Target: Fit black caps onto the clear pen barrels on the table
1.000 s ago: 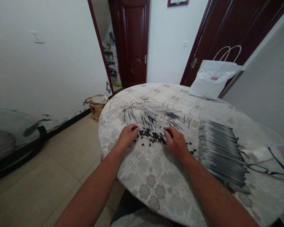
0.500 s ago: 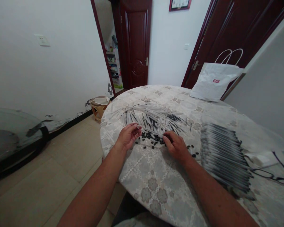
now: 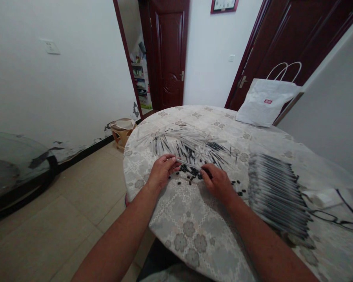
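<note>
Our left hand (image 3: pixel 162 171), looser a moment ago, now pinches a tube's (image 3: pixel 188 163) near end; our right hand (image 3: pixel 217 179) grips its other end, so we control both.

A white bag (image 3: pixel 261 109) (2 looped handles, 1 red label) stands before 1 of 2 dark red doors (image 3: pixel 169 58); eyeglasses (image 3: pixel 338 221) lie at right, a stool (image 3: pixel 122 137) stands left.

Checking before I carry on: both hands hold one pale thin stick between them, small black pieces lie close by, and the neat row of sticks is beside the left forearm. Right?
Not quite: the head view shows the neat row of sticks beside the right forearm. The left hand and right hand do hold one pale thin stick, with small black pieces close by.
</note>
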Demonstrator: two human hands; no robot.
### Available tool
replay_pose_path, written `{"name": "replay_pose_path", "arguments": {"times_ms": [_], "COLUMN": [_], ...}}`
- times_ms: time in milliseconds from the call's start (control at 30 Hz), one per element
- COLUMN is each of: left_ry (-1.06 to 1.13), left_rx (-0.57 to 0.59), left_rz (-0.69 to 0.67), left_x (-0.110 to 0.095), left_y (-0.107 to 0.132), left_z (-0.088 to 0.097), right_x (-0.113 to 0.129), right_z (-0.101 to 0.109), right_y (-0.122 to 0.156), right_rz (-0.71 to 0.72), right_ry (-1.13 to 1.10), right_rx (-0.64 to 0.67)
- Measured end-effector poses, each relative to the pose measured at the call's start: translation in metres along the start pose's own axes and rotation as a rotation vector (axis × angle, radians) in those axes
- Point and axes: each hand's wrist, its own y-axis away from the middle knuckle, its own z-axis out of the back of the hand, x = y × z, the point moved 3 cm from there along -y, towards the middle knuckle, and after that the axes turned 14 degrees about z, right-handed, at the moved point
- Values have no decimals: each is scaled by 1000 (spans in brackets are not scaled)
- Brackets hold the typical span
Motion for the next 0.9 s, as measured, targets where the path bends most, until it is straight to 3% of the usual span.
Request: {"name": "replay_pose_path", "arguments": {"times_ms": [133,200,267,433,600,700,767,900], "left_ry": [49,66,65,26,-54,-84,-109,-217], "left_rx": [16,31,42,37,47,28,3,20], "left_rz": [15,17,12,-13,-1,-15,-27,-28], "left_x": [3,3,3,3,1,0,-2,-5], "left_y": [-3,-4,-5,-2,0,1,1,1], "left_z": [2,2,2,0,-1,0,2,2], "right_x": [5,9,9,1,-4,-2,3,21], "right_z": [3,6,7,-5,-9,-7,-5,7], "right_y": [-2,-4,-6,-4,-2,-5,-9,-23], "right_rz": [51,4,-136,-645,-848,-822,-739,-351], "right_ry": [-15,-69,-202,-825,-1066,-1021,-889,-365], "right_rx": [-11,-28,-59,-91,-92,-33,77,252]}}
